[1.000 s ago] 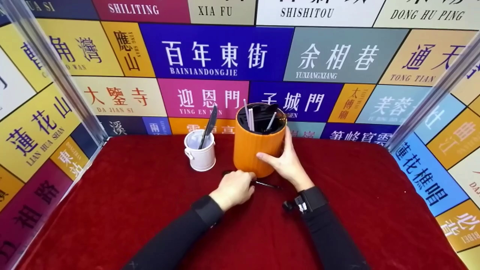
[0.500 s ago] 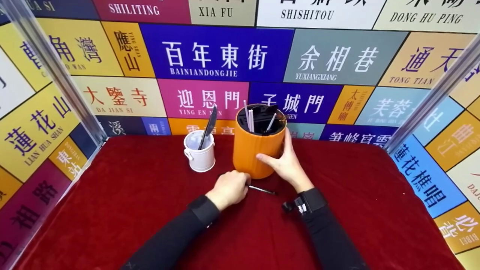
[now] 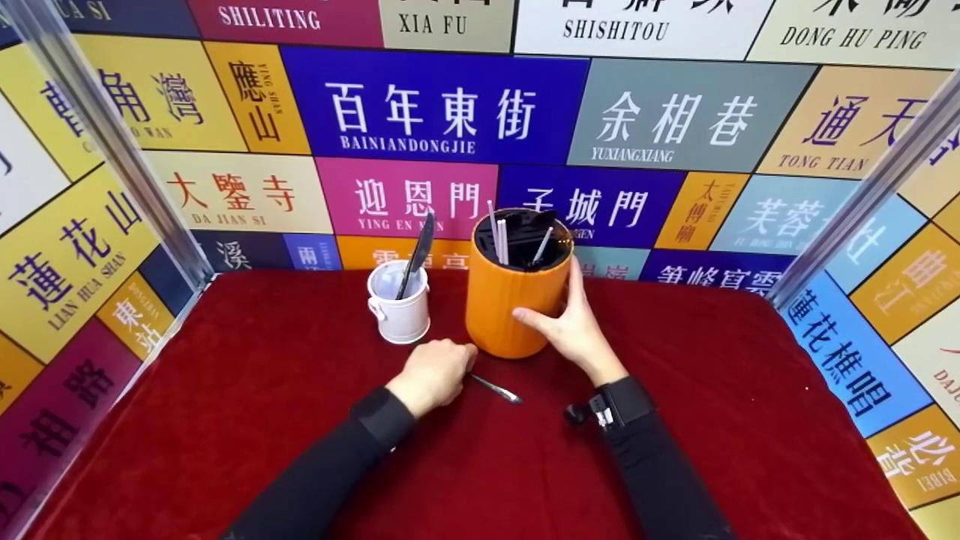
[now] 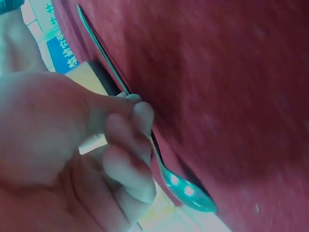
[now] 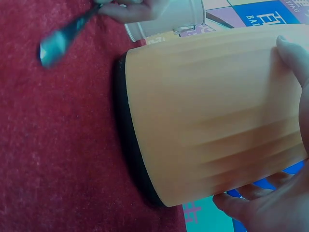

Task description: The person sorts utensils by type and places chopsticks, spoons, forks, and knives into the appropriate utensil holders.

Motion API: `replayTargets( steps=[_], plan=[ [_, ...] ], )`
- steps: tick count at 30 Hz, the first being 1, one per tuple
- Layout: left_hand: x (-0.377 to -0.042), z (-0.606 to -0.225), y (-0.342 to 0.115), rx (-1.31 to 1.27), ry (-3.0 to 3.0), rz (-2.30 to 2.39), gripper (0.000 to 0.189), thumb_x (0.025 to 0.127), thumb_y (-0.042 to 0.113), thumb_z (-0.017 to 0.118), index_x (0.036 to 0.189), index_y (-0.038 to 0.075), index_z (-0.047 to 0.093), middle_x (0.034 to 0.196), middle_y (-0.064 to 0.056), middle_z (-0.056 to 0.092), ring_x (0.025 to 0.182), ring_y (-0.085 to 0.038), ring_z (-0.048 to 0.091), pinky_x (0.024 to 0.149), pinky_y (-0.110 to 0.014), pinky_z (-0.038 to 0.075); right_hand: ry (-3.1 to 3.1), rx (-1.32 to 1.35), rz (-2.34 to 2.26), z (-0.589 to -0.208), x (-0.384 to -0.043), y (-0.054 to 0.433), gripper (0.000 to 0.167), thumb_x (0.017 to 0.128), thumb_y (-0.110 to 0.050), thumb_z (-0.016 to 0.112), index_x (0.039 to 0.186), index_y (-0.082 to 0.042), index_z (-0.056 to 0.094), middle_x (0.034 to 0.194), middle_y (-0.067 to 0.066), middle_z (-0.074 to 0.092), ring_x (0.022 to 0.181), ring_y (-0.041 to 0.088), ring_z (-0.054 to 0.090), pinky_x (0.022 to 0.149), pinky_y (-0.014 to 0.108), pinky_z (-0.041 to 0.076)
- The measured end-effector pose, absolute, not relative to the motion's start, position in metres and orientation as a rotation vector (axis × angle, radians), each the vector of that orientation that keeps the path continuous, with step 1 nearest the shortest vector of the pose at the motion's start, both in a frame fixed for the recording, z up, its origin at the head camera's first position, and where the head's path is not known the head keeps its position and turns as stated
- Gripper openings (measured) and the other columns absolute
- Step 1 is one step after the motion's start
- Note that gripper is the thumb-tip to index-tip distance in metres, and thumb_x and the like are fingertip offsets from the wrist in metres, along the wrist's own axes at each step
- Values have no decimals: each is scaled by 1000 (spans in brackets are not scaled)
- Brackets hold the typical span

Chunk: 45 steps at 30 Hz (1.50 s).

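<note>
My left hand [image 3: 433, 377] pinches a metal spoon by its handle, low over the red cloth. The spoon's handle end [image 3: 496, 388] sticks out to the right in the head view. Its shiny bowl [image 4: 188, 193] shows in the left wrist view but is hidden in the head view. My right hand [image 3: 574, 330] grips the right side of an upright orange cylindrical holder [image 3: 510, 311], thumb on the front and fingers around the far side. The holder has a dark inside with several thin pale sticks [image 3: 501, 240] and a black base [image 5: 133, 145].
A small white bucket [image 3: 403, 319] stands left of the holder, with a knife [image 3: 418, 251] leaning in it. Red cloth [image 3: 247, 405] covers the table. A wall of coloured sign panels [image 3: 435, 105] rises behind, with clear posts [image 3: 124, 142] at the sides.
My left hand has moved left and slightly toward me with the spoon, away from the foot of the holder. The right hand and the holder have stayed nearly still.
</note>
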<state>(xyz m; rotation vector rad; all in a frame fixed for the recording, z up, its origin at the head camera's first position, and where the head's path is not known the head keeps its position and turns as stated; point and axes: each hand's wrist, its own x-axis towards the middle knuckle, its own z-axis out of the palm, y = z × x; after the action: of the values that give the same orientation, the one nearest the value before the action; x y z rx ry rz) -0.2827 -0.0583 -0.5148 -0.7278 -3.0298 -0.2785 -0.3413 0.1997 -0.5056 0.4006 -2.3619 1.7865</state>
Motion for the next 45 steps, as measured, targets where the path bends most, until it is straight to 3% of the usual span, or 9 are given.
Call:
replayTargets(
  steps=[6, 12, 19, 26, 34, 45],
  plan=[
    [-285, -517, -72, -730, -3016, -307, 19, 85, -1, 81, 87, 15, 72, 86, -11, 78, 83, -41, 77, 72, -56, 65, -2373, 391, 1791, -505, -340, 201, 131, 85, -36, 98, 177, -42, 4, 183, -2, 25, 165, 19, 34, 139, 49, 27],
    [-284, -515, -75, -696, -2983, -378, 10, 93, 5, 77, 86, 13, 78, 86, -12, 80, 85, -39, 79, 74, -56, 65, -2376, 380, 1796, -506, -339, 201, 131, 86, -36, 98, 177, -43, 4, 183, 0, 25, 166, 21, 34, 139, 50, 26],
    [-278, -511, -66, -359, -2930, -379, 27, 100, 27, 76, 88, 3, 79, 91, -22, 81, 85, -45, 80, 72, -59, 66, -2389, 385, 1762, -506, -340, 202, 130, 87, -38, 96, 177, -44, 2, 185, -5, 18, 169, 19, 27, 141, 51, 21],
    [-279, -520, -57, -105, -3024, -364, 28, 100, 32, 77, 97, 4, 82, 101, -23, 82, 92, -44, 81, 76, -58, 68, -2388, 382, 1779, -506, -340, 202, 131, 87, -37, 97, 177, -44, 2, 185, -5, 19, 168, 19, 27, 141, 50, 22],
    [-278, -525, -48, -128, -2953, -402, 31, 93, 35, 87, 90, 4, 81, 92, -22, 82, 84, -45, 80, 71, -57, 67, -2381, 389, 1747, -506, -341, 201, 129, 87, -38, 97, 177, -43, 4, 184, -3, 23, 167, 19, 31, 140, 49, 24],
    [-270, -525, -37, -184, -2963, -412, 38, 95, 40, 86, 92, 3, 82, 90, -22, 81, 83, -44, 80, 69, -56, 66, -2394, 387, 1728, -507, -342, 201, 130, 86, -41, 97, 177, -43, 4, 184, -3, 24, 166, 19, 32, 140, 50, 25]
  ],
)
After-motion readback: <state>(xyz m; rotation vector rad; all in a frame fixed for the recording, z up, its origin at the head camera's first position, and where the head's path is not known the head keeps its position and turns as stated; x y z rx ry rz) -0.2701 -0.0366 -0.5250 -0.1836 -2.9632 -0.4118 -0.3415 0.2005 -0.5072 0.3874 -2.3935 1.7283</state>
